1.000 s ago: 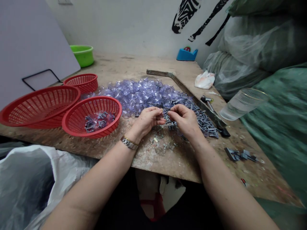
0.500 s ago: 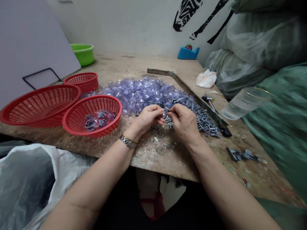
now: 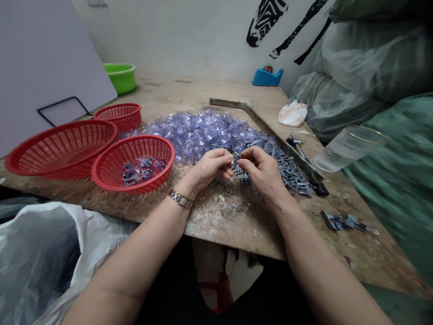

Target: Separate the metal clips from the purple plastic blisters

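Observation:
My left hand (image 3: 211,167) is closed in a pinch, thumb against the fingers, at the near edge of the piles. Whatever sits at its fingertips is too small to make out. Facing it, a small gap away, my right hand (image 3: 265,174) has thumb and forefinger drawn together, the other fingers curled; what it pinches is hidden. Behind the hands lies a heap of clear purplish plastic pieces (image 3: 189,133). Small grey plastic parts (image 3: 292,174) are piled beside and beyond my right hand. Scraps (image 3: 221,197) litter the tabletop below the fingers.
Left of my hands, a red basket (image 3: 101,174) holds several grey-and-clear pieces (image 3: 144,170). Two more red baskets stand behind it, and a green basin (image 3: 123,79) farther back. A bent metal bar (image 3: 267,128) borders the piles. A glass (image 3: 348,149) stands right.
My right hand's thumb and forefinger have shifted slightly and its wrist has turned a little. My left hand keeps its pinch. The whole view has moved slightly.

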The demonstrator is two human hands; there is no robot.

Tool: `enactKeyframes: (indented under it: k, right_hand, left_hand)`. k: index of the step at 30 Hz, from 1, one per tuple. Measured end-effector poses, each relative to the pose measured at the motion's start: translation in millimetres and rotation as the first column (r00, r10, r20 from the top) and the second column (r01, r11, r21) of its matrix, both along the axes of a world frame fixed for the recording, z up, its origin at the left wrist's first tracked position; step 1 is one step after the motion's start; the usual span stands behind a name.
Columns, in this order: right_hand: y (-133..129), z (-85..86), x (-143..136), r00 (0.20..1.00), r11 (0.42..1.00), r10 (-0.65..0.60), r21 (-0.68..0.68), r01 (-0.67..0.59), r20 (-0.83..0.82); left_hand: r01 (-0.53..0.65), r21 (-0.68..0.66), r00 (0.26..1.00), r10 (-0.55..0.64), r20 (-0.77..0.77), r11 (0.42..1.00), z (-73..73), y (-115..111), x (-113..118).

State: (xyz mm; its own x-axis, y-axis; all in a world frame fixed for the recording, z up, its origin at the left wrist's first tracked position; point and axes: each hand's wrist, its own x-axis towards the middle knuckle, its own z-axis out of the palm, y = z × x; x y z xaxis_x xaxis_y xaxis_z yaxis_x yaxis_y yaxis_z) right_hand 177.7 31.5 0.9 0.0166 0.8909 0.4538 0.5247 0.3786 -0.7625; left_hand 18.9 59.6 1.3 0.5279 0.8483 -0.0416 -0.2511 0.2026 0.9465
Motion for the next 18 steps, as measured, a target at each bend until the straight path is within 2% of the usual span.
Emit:
enactKeyframes:
  k: [3,6,11,18]
  right_hand:
    - [1.0,-0.8,1.1,0.999,1.0,0.021,-0.006,-0.021,-0.034]
    - [1.0,-2.7,1.8,0.998,0.999,0.043,0.028,-0.044,0.05]
    - [-0.5,-4.3,0.6,0.977,0.991,0.005,0.128,-0.033,0.214]
    - [-2.9,-2.3,-1.3,0.97,0.988,0.009,0.145,-0.045,0.242]
  left_hand:
    - [0.001,0.01,1.0,-0.001,0.022,1.0,-2.4,0.2,1.5]
    - [-0.003,0.027,1.0,0.003,0.025,1.0,-4.6,-0.7,1.6]
    - [-0.042,0.04,0.999,0.042,-0.015,0.998,-2.2,-6.1,3.3]
    - [-0.044,0.031,0.999,0.044,-0.012,0.999,0.5,-8.8,6.8]
